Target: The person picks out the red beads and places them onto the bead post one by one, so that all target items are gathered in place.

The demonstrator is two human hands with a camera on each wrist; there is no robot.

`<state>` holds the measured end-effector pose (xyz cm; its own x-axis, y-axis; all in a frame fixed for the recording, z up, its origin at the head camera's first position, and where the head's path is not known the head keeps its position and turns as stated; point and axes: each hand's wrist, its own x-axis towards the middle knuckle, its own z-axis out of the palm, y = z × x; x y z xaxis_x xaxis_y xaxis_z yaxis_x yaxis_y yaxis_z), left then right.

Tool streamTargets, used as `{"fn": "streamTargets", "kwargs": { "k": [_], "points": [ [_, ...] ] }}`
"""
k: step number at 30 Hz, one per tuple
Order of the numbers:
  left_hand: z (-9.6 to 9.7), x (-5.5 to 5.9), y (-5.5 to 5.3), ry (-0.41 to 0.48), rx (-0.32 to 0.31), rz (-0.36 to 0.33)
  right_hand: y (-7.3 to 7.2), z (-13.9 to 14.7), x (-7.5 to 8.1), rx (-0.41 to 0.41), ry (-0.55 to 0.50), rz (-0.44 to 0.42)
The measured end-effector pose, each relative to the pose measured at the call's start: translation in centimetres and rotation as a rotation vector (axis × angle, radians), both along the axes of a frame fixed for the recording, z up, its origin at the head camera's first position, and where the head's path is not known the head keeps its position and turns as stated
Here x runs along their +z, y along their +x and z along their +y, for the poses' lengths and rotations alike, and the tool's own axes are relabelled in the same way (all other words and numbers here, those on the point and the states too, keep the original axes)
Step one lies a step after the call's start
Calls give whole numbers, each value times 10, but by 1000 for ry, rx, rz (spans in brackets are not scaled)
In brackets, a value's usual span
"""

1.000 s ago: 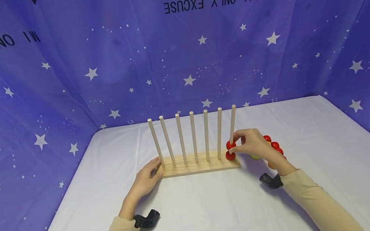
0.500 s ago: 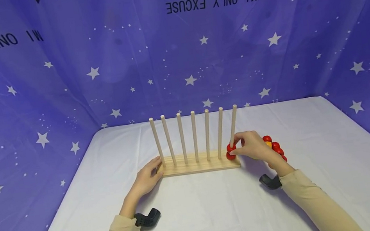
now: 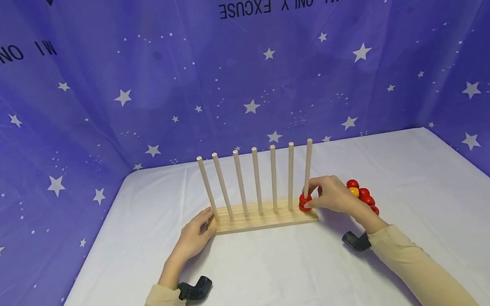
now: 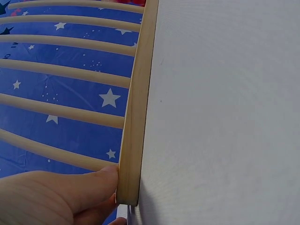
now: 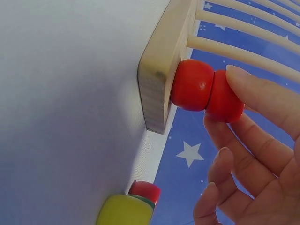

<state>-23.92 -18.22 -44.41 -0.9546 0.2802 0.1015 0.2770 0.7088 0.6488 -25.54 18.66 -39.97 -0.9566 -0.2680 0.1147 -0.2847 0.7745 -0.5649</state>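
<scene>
A wooden base (image 3: 264, 221) with a row of several upright pegs (image 3: 257, 177) stands on the table. My left hand (image 3: 193, 236) grips its left end, the thumb (image 4: 96, 185) against the wood in the left wrist view. My right hand (image 3: 333, 195) is at the far right peg. Its thumb and fingertips pinch a red bead (image 5: 225, 101) threaded on that peg. Directly below, a second red bead (image 5: 192, 86) sits against the base, and the two beads touch. The pegs to the left carry no beads.
Right of the base, partly behind my right hand, lies a cluster of red beads (image 3: 367, 200) and a yellow-orange bead (image 3: 354, 192). A yellow-green bead (image 5: 125, 211) shows in the right wrist view. White cloth (image 3: 262, 276) covers the table; a purple starry curtain (image 3: 215, 73) surrounds it.
My right hand has moved down the far right peg with the upper red bead, closing the gap to the lower one. My left hand stays on the base.
</scene>
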Motion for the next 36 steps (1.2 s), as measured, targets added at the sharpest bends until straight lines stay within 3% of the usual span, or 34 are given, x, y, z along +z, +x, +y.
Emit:
{"fn": "streamTargets", "kwargs": {
  "k": [10, 17, 26, 36],
  "points": [
    [1, 0, 1, 9, -23, -34, 0, 6, 4, 51, 10, -27],
    [0, 2, 0, 3, -26, -8, -4, 20, 14, 75, 37, -29],
    [1, 1, 3, -2, -38, -9, -5, 55, 24, -88, 4, -23],
    [-2, -1, 0, -11, -43, -7, -12, 85, 18, -245, -12, -56]
  ]
}}
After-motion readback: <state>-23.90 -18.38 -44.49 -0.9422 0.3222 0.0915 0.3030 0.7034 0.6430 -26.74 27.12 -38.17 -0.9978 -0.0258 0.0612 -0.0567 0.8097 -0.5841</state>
